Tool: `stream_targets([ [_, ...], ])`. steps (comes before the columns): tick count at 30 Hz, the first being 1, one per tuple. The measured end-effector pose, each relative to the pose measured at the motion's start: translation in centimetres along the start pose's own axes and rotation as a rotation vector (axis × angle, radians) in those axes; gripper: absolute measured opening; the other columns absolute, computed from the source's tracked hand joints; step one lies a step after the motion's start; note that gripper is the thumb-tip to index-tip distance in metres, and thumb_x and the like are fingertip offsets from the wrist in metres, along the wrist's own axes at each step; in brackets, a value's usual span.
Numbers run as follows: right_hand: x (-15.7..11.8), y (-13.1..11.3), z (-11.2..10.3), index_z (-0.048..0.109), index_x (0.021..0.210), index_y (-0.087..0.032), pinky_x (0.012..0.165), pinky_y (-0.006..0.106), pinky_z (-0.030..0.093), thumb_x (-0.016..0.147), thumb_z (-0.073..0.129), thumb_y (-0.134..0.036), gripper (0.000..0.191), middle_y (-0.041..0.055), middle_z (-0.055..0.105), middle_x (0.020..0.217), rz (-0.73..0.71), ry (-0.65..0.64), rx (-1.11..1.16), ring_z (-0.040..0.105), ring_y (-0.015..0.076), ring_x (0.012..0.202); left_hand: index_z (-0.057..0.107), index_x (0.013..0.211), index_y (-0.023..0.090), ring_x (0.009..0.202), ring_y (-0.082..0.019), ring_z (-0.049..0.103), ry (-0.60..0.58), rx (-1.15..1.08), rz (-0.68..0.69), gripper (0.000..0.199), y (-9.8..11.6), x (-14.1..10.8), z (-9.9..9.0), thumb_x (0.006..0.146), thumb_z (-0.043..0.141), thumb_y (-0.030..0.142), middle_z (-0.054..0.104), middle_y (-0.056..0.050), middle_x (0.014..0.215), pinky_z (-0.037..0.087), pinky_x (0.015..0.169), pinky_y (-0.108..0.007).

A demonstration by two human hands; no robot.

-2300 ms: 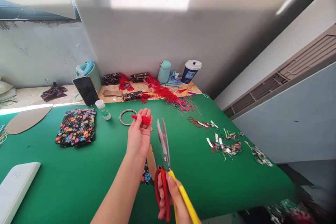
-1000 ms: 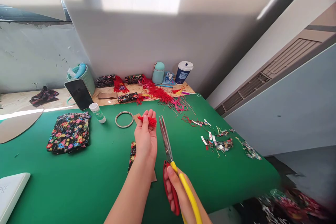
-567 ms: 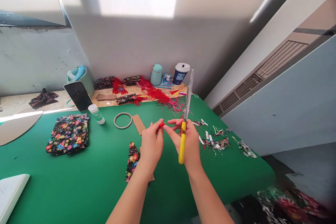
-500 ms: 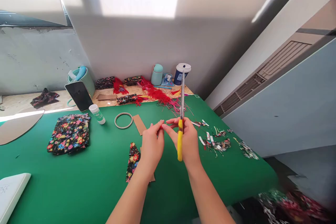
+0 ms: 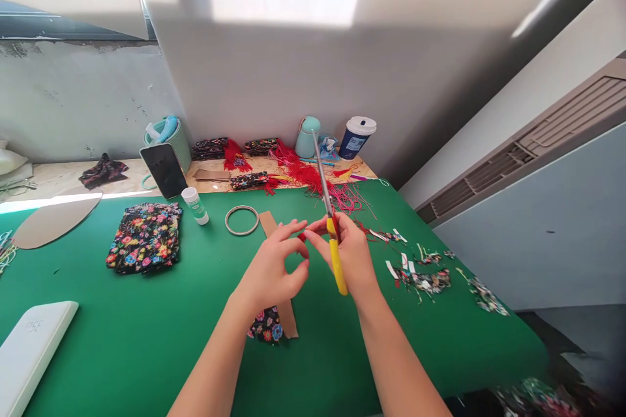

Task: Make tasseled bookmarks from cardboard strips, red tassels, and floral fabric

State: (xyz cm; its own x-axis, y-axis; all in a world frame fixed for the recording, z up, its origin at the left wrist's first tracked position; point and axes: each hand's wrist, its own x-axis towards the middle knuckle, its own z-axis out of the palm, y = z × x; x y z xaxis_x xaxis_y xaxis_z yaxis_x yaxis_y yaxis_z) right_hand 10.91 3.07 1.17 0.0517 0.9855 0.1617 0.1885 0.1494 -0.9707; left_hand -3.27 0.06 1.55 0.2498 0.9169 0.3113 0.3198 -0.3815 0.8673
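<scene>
My right hand (image 5: pixel 355 257) holds a pair of scissors (image 5: pixel 334 241) with yellow handles, the blades pointing up and away. Its thumb and forefinger also pinch a small red piece (image 5: pixel 302 235), perhaps thread, too small to make out. Just left of it is my left hand (image 5: pixel 276 264), its fingers apart and curved, the fingertips close to the red piece. Under the left hand lie a floral black cloth piece (image 5: pixel 267 326) and a brown cardboard strip (image 5: pixel 287 318), both partly covered by the hand and forearm.
A floral cloth stack (image 5: pixel 144 238), a glue stick (image 5: pixel 195 206) and a tape ring (image 5: pixel 241 220) are to the left. Red tassels (image 5: pixel 298 169), a phone (image 5: pixel 163 171), a flask (image 5: pixel 307 137) and a cup (image 5: pixel 357 138) stand behind. Thread scraps (image 5: pixel 425 279) lie right; a white device (image 5: pixel 39 352) sits front left.
My left hand has moved left and opened its fingers, coming away from the right fingertips. The scissors' blades now lean left. The view has shifted slightly left.
</scene>
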Motion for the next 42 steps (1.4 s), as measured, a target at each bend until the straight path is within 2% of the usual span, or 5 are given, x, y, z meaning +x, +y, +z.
stream_targets([
  [18,-0.5,-0.7,0.1,0.055,0.081,-0.020,0.064,0.029,0.051,0.069,0.070,-0.034,0.024,0.0026,0.068,0.075,0.007,-0.087,-0.009,0.062,0.0162,0.064,0.074,0.084,0.025,0.079,-0.020,0.066,-0.046,-0.036,-0.012,0.031,0.0,0.2,0.4,0.077,0.048,0.009,0.073,-0.004,0.088,0.049,0.087,-0.035],
  [27,-4.4,-0.4,-1.0,0.051,0.073,-0.020,0.035,0.019,0.022,0.075,0.057,-0.057,0.037,-0.0079,0.043,0.054,0.315,0.029,0.322,0.024,0.0038,0.037,0.074,0.092,0.016,0.106,-0.029,0.063,0.447,-0.730,-0.468,0.028,-0.8,1.2,1.1,0.065,0.071,0.022,0.068,-0.013,0.112,0.050,0.089,-0.040],
  [32,-9.3,1.7,-0.6,0.058,0.088,-0.021,0.037,0.022,0.036,0.078,0.056,-0.056,0.037,-0.0014,0.057,0.074,0.533,-0.117,0.392,0.041,0.0070,0.041,0.073,0.093,0.013,0.110,-0.029,0.060,0.595,-1.059,-0.446,0.030,0.2,1.6,1.4,0.063,0.071,0.017,0.070,-0.015,0.106,0.045,0.097,-0.041],
  [35,-11.4,2.4,0.0,0.058,0.108,-0.018,0.068,0.033,0.054,0.089,0.053,-0.039,0.029,0.0059,0.062,0.104,0.585,-0.166,0.325,0.062,0.0159,0.081,0.073,0.089,0.011,0.111,-0.029,0.060,0.660,-1.166,-0.412,0.026,0.7,1.8,2.0,0.066,0.062,0.013,0.069,-0.015,0.109,0.045,0.098,-0.041],
  [42,-13.4,1.9,0.9,0.055,0.117,-0.018,0.082,0.041,0.052,0.089,0.054,-0.034,0.032,0.0081,0.057,0.119,0.608,-0.163,0.354,0.059,0.0206,0.099,0.071,0.085,0.012,0.117,-0.025,0.056,0.767,-1.329,-0.432,0.026,1.1,2.0,2.6,0.071,0.049,0.011,0.062,-0.013,0.122,0.043,0.102,-0.037],
])
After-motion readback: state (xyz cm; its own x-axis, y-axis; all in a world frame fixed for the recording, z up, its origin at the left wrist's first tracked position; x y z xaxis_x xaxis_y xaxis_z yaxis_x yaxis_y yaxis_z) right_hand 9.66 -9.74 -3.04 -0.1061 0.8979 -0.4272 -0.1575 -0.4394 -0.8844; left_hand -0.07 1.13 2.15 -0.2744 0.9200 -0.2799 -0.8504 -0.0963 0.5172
